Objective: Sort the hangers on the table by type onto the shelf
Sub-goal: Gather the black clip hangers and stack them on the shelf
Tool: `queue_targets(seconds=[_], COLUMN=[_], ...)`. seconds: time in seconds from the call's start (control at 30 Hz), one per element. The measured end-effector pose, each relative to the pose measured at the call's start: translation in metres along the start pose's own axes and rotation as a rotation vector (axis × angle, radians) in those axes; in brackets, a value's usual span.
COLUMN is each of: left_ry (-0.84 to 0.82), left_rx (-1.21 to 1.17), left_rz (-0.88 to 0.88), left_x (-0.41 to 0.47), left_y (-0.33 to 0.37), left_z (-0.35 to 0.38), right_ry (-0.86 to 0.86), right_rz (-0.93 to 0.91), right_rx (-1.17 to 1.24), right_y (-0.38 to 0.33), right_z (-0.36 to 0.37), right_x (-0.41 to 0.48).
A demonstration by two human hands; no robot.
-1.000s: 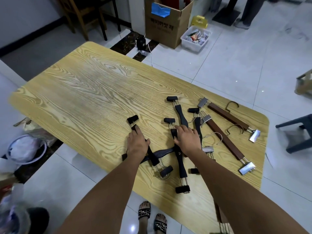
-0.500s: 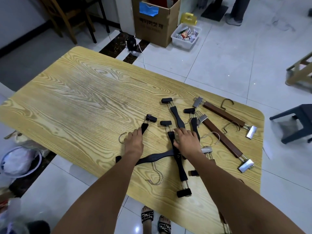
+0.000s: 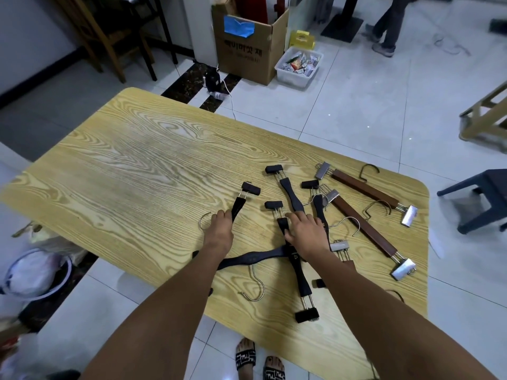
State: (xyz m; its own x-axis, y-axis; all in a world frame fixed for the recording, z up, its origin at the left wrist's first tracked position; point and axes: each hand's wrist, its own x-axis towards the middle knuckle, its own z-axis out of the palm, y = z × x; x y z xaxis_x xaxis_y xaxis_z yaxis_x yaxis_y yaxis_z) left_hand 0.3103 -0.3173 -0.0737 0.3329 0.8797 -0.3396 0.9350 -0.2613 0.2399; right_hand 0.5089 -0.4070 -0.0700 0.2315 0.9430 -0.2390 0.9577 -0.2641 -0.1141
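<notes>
Your left hand (image 3: 219, 232): fingers curl round a black hanger (image 3: 237, 206), mid-frame. Right hand (image 3: 307, 231): fingers rest spread over the hanger pile (image 3: 301, 281) on the surface (image 3: 137, 174); grip unclear.

My left hand (image 3: 219, 233) grips a black hanger (image 3: 238, 205) at its middle, flat on the table (image 3: 137, 174). My right hand (image 3: 308, 233) curls its fingers (image 3: 295, 220) over another black hanger (image 3: 301, 279) in the crossed pile just beside it. Two brown hangers (image 3: 365, 229) with metal clips lie to the right.
</notes>
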Motion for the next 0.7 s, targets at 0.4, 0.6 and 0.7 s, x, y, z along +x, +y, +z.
queue_targets(seconds=[0.4,0.6,0.7], left_ry=[0.043,0.058,0.056], left_rx=[0.121,0.206,0.218], left_rz=[0.193,0.252,0.255], left_x=[-0.002,0.002,0.006], left_y=[0.005,0.003,0.005], left_z=[-0.042,-0.054,-0.06], right_ry=[-0.013,-0.034,-0.038], right_rz=[0.034,0.088,0.128], right_rx=[0.0,-0.005,-0.003], right_y=[0.002,0.012,0.019], right_z=[-0.014,-0.021,-0.023], right_x=[-0.013,-0.014,-0.014])
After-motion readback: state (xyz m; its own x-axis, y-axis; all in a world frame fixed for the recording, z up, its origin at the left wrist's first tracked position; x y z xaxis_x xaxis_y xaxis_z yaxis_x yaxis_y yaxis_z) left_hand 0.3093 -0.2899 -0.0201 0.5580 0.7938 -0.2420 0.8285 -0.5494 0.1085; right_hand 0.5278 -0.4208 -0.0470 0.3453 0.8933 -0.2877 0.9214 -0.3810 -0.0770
